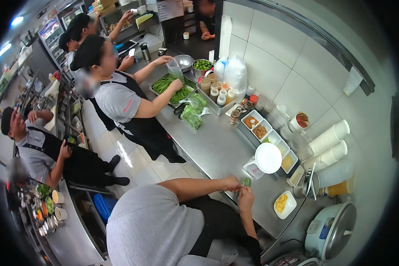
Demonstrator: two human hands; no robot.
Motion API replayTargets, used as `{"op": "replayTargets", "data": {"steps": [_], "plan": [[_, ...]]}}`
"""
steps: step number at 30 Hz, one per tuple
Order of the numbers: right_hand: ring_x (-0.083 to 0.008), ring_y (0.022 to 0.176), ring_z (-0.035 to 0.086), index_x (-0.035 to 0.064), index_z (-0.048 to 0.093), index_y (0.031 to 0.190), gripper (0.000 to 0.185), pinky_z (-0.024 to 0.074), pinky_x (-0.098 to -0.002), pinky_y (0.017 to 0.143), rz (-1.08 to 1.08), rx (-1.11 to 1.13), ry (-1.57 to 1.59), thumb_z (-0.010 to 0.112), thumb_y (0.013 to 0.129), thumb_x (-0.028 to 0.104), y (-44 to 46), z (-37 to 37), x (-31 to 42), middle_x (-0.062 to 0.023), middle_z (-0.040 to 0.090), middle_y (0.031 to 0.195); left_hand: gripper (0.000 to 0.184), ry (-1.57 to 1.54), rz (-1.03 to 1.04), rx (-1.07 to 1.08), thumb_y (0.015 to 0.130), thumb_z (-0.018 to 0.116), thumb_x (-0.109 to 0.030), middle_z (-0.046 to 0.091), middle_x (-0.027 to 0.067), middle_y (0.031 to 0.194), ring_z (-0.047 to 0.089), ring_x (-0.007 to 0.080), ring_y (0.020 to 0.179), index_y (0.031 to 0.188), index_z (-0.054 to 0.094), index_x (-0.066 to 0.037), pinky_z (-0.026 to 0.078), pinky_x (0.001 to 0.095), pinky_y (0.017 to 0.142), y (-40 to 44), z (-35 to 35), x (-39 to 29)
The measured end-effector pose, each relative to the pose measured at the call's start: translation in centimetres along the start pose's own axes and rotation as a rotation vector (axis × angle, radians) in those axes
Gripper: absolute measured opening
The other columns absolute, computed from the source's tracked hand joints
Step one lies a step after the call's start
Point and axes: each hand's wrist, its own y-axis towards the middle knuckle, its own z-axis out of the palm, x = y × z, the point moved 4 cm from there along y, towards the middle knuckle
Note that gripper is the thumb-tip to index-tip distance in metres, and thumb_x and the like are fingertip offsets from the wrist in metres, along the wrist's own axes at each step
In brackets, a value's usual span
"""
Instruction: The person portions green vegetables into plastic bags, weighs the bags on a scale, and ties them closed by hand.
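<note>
Green leafy piece (246, 181), twelve o'clock of right hand (246, 197), grasped by its curled fingers; left hand (231, 183), grip indeterminate. Judged light, soft, bruisable: hold by edge.

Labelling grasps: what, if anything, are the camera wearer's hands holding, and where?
A small green item, apparently pinched at its lower end by the right hand; left hand close beside it, contact unclear. Exact item can't be told.

Left hand (230, 183) and right hand (245, 197) at a green piece (246, 181), perhaps vegetable
</note>
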Motion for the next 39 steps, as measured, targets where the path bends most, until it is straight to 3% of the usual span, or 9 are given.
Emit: {"op": "replayTargets", "data": {"steps": [3,8,12,18,21,23,27,32,39], "plan": [[-0.034,0.085,0.071,0.0039,0.073,0.096,0.013,0.0572,-0.0395,0.075,0.01,-0.105,0.137,0.065,0.086,0.001,0.0,0.3,0.3,-0.016,0.073,0.098,0.02,0.031,0.121,-0.042,0.094,0.068,-0.02,0.067,0.0064,0.076,0.059,0.0134,0.059,0.087,0.069,-0.001,0.043,0.0279,0.05,-0.3,-0.6,0.3],[-0.032,0.08,0.074,0.0014,0.071,0.096,0.009,0.057,-0.0385,0.074,0.257,-0.104,0.414,0.069,0.086,0.001,-0.2,2.0,-0.4,-0.0205,0.074,0.092,0.019,0.13,0.19,-0.02,0.099,0.065,-0.023,0.069,0.0004,0.081,0.062,0.0088,0.068,0.097,0.072,-0.006,0.044,0.0235,0.054,0.0,-2.2,1.1],[-0.0316,0.077,0.073,0.0019,0.069,0.095,0.011,0.0559,-0.0392,0.07,0.308,-0.095,0.379,0.072,0.084,0.002,0.7,2.2,-1.2,-0.0178,0.074,0.086,0.02,0.135,0.214,0.003,0.1,0.064,-0.026,0.067,-0.0004,0.08,0.062,0.0078,0.068,0.096,0.071,-0.007,0.043,0.0237,0.053,-0.3,-2.5,1.0],[-0.0345,0.069,0.069,0.0041,0.067,0.092,0.014,0.0535,-0.0418,0.066,0.157,-0.054,0.165,0.075,0.08,0.004,2.0,1.8,-1.4,-0.014,0.071,0.076,0.019,0.165,0.292,0.083,0.099,0.066,-0.028,0.063,-0.0019,0.075,0.056,0.0068,0.064,0.096,0.067,-0.009,0.04,0.0226,0.054,-0.3,-2.6,1.2],[-0.0378,0.08,0.068,0.0048,0.069,0.096,0.018,0.0537,-0.0442,0.073,0.308,0.036,0.188,0.076,0.08,0.006,2.6,1.9,-1.9,-0.0166,0.069,0.084,0.017,0.18,0.308,0.135,0.099,0.066,-0.027,0.063,-0.0015,0.079,0.055,0.007,0.068,0.1,0.067,-0.01,0.041,0.0231,0.057,-0.4,-2.8,0.7],[-0.0394,0.095,0.065,0.006,0.069,0.103,0.025,0.0522,-0.0465,0.082,0.007,-0.033,0.043,0.076,0.08,0.007,2.9,2.0,-1.6,-0.0184,0.069,0.096,0.019,0.168,0.358,0.169,0.099,0.066,-0.029,0.064,-0.0006,0.083,0.057,0.0086,0.074,0.102,0.066,-0.01,0.044,0.0248,0.062,-0.4,-2.9,0.4],[-0.0404,0.101,0.061,0.0066,0.069,0.109,0.031,0.0501,-0.0483,0.087,0.006,0.052,0.139,0.075,0.079,0.007,3.2,2.6,-2.2,-0.0194,0.068,0.102,0.018,0.105,0.414,0.185,0.1,0.066,-0.026,0.065,0.0008,0.088,0.059,0.0104,0.078,0.103,0.065,-0.009,0.048,0.0275,0.068,0.6,-2.9,1.9],[-0.0411,0.095,0.06,0.0003,0.067,0.104,0.023,0.0482,-0.0497,0.086,0.011,0.052,0.019,0.071,0.081,0.006,3.6,3.6,-1.7,-0.0204,0.068,0.095,0.009,-0.167,0.559,-0.005,0.1,0.065,-0.016,0.068,0.0008,0.085,0.061,0.0111,0.077,0.098,0.065,-0.007,0.052,0.0283,0.072,1.3,-2.7,3.1],[-0.0416,0.092,0.058,0.0016,0.063,0.094,0.015,0.0456,-0.0513,0.082,-0.01,0.052,-0.162,0.068,0.08,0.004,3.8,5.0,-0.8,-0.0208,0.065,0.089,0.007,0.03,0.598,-0.3,0.098,0.063,-0.009,0.071,0.0041,0.082,0.065,0.0133,0.075,0.095,0.067,-0.004,0.053,0.0311,0.071,-0.3,-1.7,2.1]]}}
